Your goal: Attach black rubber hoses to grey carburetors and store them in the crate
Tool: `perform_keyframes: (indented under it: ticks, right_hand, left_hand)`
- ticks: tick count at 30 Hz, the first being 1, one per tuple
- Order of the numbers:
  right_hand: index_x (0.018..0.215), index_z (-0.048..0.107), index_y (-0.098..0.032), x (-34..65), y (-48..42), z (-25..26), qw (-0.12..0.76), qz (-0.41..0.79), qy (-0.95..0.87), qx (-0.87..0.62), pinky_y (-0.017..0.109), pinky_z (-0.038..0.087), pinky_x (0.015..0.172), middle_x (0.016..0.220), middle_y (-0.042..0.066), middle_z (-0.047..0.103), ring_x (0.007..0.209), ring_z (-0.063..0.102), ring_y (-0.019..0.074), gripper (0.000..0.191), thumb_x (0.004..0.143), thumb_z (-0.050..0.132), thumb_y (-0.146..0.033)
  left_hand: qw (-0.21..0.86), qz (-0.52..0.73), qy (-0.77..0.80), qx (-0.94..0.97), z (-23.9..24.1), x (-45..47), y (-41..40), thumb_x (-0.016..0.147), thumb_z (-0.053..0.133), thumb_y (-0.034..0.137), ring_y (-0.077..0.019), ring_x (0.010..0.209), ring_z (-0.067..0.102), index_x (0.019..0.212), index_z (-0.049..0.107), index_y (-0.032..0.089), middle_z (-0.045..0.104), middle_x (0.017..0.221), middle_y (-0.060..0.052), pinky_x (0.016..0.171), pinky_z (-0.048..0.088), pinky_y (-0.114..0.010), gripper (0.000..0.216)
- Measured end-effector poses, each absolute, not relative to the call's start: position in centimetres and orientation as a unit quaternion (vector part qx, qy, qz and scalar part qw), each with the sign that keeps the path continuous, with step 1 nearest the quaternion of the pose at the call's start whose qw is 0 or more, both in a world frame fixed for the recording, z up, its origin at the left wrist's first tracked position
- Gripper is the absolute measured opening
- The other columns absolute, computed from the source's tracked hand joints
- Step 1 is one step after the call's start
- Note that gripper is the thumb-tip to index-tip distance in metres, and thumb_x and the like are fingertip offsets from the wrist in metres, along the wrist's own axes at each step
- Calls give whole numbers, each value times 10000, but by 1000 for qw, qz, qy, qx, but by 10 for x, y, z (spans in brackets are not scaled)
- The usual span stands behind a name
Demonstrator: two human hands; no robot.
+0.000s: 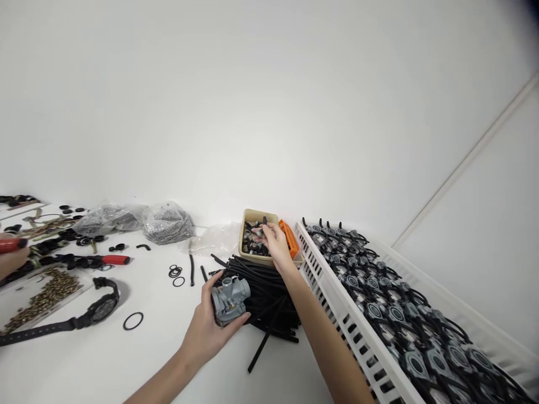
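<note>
One white crate (337, 297) stands right of my right hand (272, 242), black tubes (269, 286) lie beside my left hand (209, 328), and a tan bin (253, 215) sits under the right grip. My left hand clasps a gray carburetor (231, 298); my right pinches a small dark piece (265, 221), possibly a fitting.

Bin (257, 215) and tubes (269, 300) on white table (105, 370)
</note>
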State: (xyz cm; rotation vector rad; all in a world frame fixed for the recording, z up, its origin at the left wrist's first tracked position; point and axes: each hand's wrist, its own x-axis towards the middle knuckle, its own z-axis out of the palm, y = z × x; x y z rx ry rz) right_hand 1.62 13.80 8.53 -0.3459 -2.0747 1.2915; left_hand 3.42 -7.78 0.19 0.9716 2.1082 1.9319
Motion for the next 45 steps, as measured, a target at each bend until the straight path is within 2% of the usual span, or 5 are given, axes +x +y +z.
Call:
perform_keyframes:
  ticks: [6,18,28,35,45]
  right_hand:
    - [1019,664,-142,68,77,107,136,765,-629,-22,360,526,931,937,74,724,866,707,176,390,734,746,-396]
    - [865,678,-162,69,65,100,92,622,-774,76,372,522,877,854,65,737,868,700,210,373,719,730,-502]
    - [889,650,-162,63,65,90,92,625,-770,85,390,521,903,868,73,743,926,716,233,269,762,697,-395]
    - [886,662,-166,60,65,85,102,599,-790,83,375,521,906,916,74,751,917,719,217,172,776,662,-299]
    - [853,648,-161,61,62,87,114,588,-799,53,372,527,869,889,75,745,873,711,214,238,744,698,-367]
  left_hand:
    - [-180,490,748,409,-14,20,-85,720,719,488,-251,824,714,1347,284,225,674,1064,-104,702,583,-370,807]
    - [-221,462,764,392,-4,24,-88,731,698,533,-235,680,711,1368,239,224,700,1001,-101,582,562,-325,844]
    - [-217,421,807,354,-3,23,-87,737,640,605,-262,535,673,1488,33,137,668,630,-6,501,500,-309,1074]
    - [-229,392,817,355,-2,23,-86,751,617,616,-266,554,680,1498,-47,116,684,650,-23,504,487,-303,1118]
    - [-240,385,818,355,-4,22,-86,747,627,612,-243,509,652,1502,-31,113,653,610,7,478,453,-279,1119]
